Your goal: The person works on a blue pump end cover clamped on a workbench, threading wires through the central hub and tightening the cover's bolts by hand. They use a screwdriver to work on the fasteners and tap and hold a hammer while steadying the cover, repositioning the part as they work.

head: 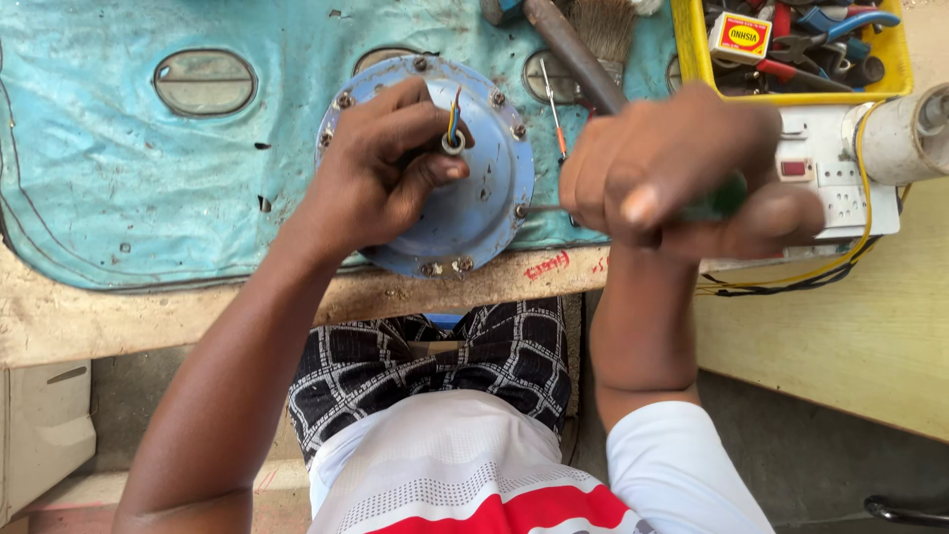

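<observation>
So the round pale-blue metal motor housing (474,198) is lying flat, face up, right at the near edge of the workbench, half on the worn teal mat (119,168) and half overhanging the bare wooden edge (198,307). Being a disc it's not really pointing anywhere sideways, its axis is running straight up toward the camera, with a short hub in the middle and a small bundle of coloured wires (454,114) (yellow, blue, reddish) sticking up out of it and leaning a bit away from the person. The paint is looking scuffed and chipped, and there's a ring of bolts around the rim, some rusty. The left hand (381,168) is lying over the left side of the housing, fingers curled across the top and the thumb pressing beside the hub, so it's bracing it rather than wrapping around anything. The right hand (682,178) is closed into a tight fist around a green handle (730,196), and a thin metal shaft (542,210) is showing near the housing's right rim, though the hand is blurry so I can't tell exactly how the tip is sitting. Behind that there's a white switch board (840,188) with yellow cable, a yellow plastic tray (692,59) full of pliers and bits, and a brush (603,30) lying on the mat
</observation>
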`<state>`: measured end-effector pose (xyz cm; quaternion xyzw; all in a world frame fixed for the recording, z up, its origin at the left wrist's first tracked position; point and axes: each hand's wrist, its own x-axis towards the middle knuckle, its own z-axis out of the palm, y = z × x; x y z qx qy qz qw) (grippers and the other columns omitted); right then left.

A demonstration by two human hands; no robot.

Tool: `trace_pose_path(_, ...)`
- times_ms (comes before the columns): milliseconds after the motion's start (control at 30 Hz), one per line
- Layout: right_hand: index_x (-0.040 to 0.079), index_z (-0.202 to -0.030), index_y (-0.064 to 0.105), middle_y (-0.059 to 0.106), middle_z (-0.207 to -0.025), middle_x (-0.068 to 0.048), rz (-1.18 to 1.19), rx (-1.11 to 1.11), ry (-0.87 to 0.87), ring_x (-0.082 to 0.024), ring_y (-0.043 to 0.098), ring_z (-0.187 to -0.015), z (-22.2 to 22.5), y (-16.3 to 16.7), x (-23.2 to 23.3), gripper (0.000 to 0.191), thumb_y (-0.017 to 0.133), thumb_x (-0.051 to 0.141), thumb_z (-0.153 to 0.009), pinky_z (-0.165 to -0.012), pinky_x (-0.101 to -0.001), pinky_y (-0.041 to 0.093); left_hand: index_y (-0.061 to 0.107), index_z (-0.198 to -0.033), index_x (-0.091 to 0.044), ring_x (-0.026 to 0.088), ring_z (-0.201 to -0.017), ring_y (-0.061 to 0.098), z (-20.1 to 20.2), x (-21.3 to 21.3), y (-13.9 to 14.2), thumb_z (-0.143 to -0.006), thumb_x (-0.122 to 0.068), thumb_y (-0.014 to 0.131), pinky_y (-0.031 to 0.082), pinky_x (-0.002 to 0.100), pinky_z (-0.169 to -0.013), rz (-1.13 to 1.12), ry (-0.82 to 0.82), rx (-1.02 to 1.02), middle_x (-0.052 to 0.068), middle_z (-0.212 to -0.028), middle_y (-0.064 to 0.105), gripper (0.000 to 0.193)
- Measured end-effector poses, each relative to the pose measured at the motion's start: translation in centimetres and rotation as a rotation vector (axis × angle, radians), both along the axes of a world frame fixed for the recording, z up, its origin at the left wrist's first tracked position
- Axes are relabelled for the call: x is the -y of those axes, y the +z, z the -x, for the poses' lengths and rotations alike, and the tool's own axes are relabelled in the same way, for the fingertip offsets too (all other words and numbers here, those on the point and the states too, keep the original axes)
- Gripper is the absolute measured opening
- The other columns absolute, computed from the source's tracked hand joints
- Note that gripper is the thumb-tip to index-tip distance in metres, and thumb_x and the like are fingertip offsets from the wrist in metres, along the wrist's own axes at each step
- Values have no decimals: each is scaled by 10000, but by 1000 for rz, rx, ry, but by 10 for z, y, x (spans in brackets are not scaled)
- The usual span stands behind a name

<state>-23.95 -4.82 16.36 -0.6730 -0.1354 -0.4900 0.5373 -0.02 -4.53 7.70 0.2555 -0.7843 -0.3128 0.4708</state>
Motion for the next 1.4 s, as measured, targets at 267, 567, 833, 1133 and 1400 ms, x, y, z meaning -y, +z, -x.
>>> trace_pose_path(267, -74, -1172, 514, 384, -615, -148, -156, 239, -1563, -193, 304, -458, -42, -60, -70, 377, 502, 301, -1207, -460, -353, 297, 637, -1105, -25, 257, -804, 516, -1, -9, -9, -972, -116, 803, 425, 371, -714, -122, 40, -11, 112, -927, 509, 231)
trace_pose_path(567, -46, -1164, 586, 405, -549, -54, 20, -27, 124, -131, 329, -390, 19, -1, 19, 397, 480, 333, -1107, -370, -318, 296, 638, -1066, -22, 284, -807, 501, 2, -2, 3, -936, -148, 810, 422, 389, -713, -73, 16, 11, 114, -909, 511, 249)
trace_pose_path(833, -47, -1187, 532, 411, -661, -89, -126, 186, -1452, -187, 325, -449, -26, -53, -67, 364, 506, 316, -1182, -442, -343, 330, 628, -1033, -29, 287, -812, 501, 0, -6, -5, -917, -163, 821, 414, 400, -722, -101, 50, 55, 113, -892, 488, 261)
trace_pose_path(1133, -58, -916, 647, 618, -549, -64, 190, -78, 432, -127, 537, -355, -1, 20, 19, 266, 637, 177, -1040, -330, -301, 438, 607, -990, -18, 286, -793, 498, 1, -1, 1, -911, -122, 814, 418, 394, -699, -105, -6, 36, 112, -890, 486, 244)
trace_pose_path(1400, 18, -1130, 555, 380, -507, -33, -178, 134, -673, -120, 274, -322, 11, -47, -49, 350, 457, 351, -1081, -303, -344, 288, 586, -993, -24, 327, -847, 489, 2, -9, -2, -885, -108, 806, 418, 410, -755, -80, 64, 58, 121, -929, 505, 259)
